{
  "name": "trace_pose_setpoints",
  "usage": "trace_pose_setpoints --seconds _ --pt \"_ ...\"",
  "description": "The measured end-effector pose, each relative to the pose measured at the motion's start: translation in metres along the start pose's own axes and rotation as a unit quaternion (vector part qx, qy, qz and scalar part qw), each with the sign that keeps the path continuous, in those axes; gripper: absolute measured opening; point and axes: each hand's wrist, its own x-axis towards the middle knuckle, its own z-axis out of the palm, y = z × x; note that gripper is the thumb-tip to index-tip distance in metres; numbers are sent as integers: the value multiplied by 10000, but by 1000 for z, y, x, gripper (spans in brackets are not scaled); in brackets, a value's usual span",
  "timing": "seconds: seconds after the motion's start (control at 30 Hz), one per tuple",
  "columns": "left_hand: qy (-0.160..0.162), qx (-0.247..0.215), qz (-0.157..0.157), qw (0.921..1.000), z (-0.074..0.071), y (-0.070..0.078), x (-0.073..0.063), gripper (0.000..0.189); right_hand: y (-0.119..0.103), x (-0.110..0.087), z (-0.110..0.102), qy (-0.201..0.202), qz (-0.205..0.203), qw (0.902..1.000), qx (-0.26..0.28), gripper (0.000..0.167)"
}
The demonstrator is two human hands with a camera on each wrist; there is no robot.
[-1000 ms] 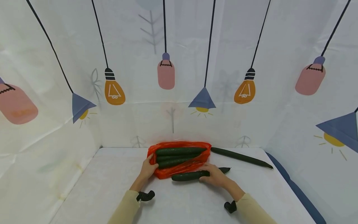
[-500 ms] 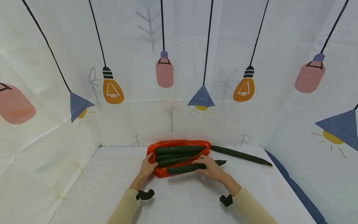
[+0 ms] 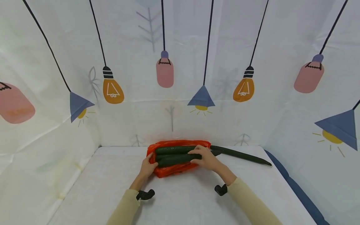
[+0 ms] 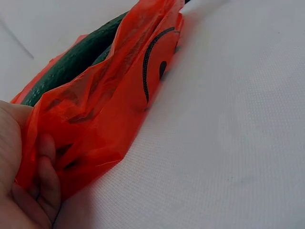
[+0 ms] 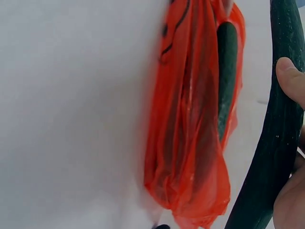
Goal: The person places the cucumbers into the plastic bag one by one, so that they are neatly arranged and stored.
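Note:
A red plastic bag [image 3: 180, 170] [image 4: 105, 129] [image 5: 195, 143] lies with its mouth spread, several cucumbers [image 3: 174, 150] [image 4: 71, 64] [image 5: 227, 71] inside. My left hand [image 3: 147, 167] [image 4: 26, 176] grips the bag's left edge, fingers curled around the plastic. Over the bag, my right hand [image 3: 207, 158] [image 5: 291, 90] holds another cucumber [image 3: 175, 160] [image 5: 274, 148] between thumb and fingers. The right wrist view shows this cucumber raised beside the bag's mouth. It partly covers the cucumbers below in the head view. The right fingers are mostly hidden behind it.
One long cucumber [image 3: 244, 155] lies on the white table [image 3: 180, 200] to the right of the bag. Behind stands a white curtain [image 3: 180, 118] printed with lamps. A dark blue strip [image 3: 298, 190] runs along the table's right side.
My right hand has lifted the cucumber from the table in front of the bag and carried it up and back over the bag's mouth. The left hand keeps its hold on the bag.

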Motion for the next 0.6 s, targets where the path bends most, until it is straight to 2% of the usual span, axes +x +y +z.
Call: trace_pose_setpoints --seconds 0.6 --pt "35 113 -115 9999 0 0 3 69 4 46 4 -50 394 9991 -133 36"
